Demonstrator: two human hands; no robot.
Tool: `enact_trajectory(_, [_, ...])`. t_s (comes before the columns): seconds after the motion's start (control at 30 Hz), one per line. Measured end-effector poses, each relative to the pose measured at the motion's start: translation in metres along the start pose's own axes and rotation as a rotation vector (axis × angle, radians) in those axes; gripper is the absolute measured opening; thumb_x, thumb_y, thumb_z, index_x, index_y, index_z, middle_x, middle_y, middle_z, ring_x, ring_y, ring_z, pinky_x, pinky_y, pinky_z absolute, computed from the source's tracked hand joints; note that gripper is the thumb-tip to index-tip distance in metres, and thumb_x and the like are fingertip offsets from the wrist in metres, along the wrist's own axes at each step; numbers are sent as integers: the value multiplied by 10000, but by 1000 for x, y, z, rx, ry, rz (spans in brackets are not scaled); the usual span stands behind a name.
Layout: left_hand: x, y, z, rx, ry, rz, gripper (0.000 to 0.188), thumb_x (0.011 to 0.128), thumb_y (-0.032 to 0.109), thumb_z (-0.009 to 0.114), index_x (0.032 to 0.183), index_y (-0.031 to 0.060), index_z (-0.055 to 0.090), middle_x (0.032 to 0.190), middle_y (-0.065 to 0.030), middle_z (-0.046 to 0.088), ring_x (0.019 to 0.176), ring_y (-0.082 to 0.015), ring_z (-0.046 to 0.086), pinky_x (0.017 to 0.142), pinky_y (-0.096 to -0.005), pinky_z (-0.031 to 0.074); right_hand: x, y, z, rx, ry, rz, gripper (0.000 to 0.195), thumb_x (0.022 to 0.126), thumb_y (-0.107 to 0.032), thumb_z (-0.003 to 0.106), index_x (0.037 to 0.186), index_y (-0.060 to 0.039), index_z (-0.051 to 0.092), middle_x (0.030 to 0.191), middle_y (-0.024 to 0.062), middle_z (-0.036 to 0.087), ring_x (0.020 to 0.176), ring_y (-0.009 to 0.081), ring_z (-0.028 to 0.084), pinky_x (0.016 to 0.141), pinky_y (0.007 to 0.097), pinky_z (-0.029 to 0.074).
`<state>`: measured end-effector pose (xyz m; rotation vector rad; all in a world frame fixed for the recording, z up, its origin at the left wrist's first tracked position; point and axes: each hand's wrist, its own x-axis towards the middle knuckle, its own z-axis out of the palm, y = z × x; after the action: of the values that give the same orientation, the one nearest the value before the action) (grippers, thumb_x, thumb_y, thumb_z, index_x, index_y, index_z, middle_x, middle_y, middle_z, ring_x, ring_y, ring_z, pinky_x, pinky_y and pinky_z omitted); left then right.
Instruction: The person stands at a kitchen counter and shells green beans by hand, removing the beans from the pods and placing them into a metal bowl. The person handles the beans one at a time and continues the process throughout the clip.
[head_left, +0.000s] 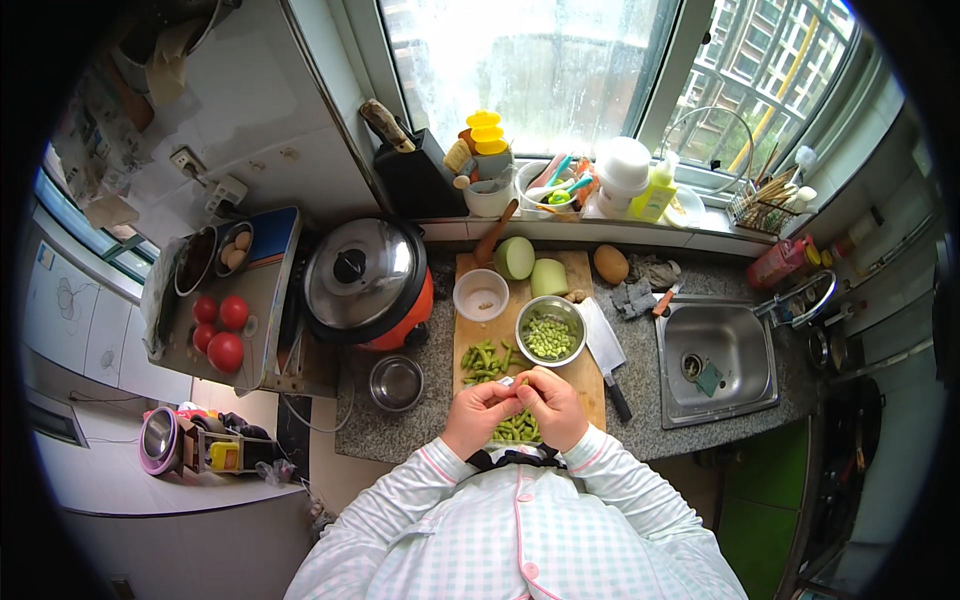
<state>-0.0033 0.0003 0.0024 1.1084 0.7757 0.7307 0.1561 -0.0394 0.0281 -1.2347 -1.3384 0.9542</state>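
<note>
My left hand (480, 412) and my right hand (555, 409) meet above the near part of a wooden cutting board (469, 334). Their fingertips pinch a small green soybean pod, mostly hidden by the fingers. Just beyond them stands a steel bowl (551, 331) holding shelled green soybeans (549, 337). A pile of empty-looking or whole pods (484, 361), I cannot tell which, lies to its left on the board. More green pods (517, 427) show beneath my hands, near my body. A clear plastic tub (481, 295) with a few small bits inside sits at the board's far left.
A cleaver (606, 345) rests along the board's right edge, its black handle towards me. Two cut green gourd pieces (515, 258) are at the back. Left are a small steel bowl (396, 382), a lidded orange electric pot (367, 281) and tomatoes (225, 352); right, a sink (716, 360).
</note>
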Motion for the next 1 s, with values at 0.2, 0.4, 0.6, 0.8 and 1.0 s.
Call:
enact_trajectory(0.2, [0,-2,4,-6,47,46,118,874,54,682,967,-19,680,875,-33,683,789,-85,620,716,-225,511,-2,2,6,53,58,13,112,910,-80,560,909,20,609,769,84,526,672,168,540,606,284,449])
enact_trajectory(0.4, [-1,-5,5,-16,51,38,139,865,50,690,985,-18,682,901,-27,681,801,-74,612,724,-214,503,-2,2,7,45,80,5,125,923,-79,545,907,26,612,767,77,528,667,157,537,602,279,448])
enact_trajectory(0.6, [1,-3,7,15,72,46,115,840,14,702,951,-13,684,880,-29,687,795,-80,625,721,-220,516,-2,13,8,229,76,90,238,978,-143,465,911,28,616,806,71,564,728,147,550,661,262,449])
enact_trajectory(0.8, [-1,-5,6,53,89,36,153,831,34,716,969,-22,682,908,-47,687,804,-93,635,729,-224,519,-3,10,6,289,50,191,250,976,-122,419,932,33,610,829,72,582,745,139,552,686,256,455])
enact_trajectory(1.0, [1,-6,1,-38,83,-20,126,840,17,697,958,-23,681,898,-44,686,806,-94,634,725,-228,526,-1,7,9,30,64,68,174,864,-10,451,954,20,596,812,64,572,680,112,527,617,253,446])
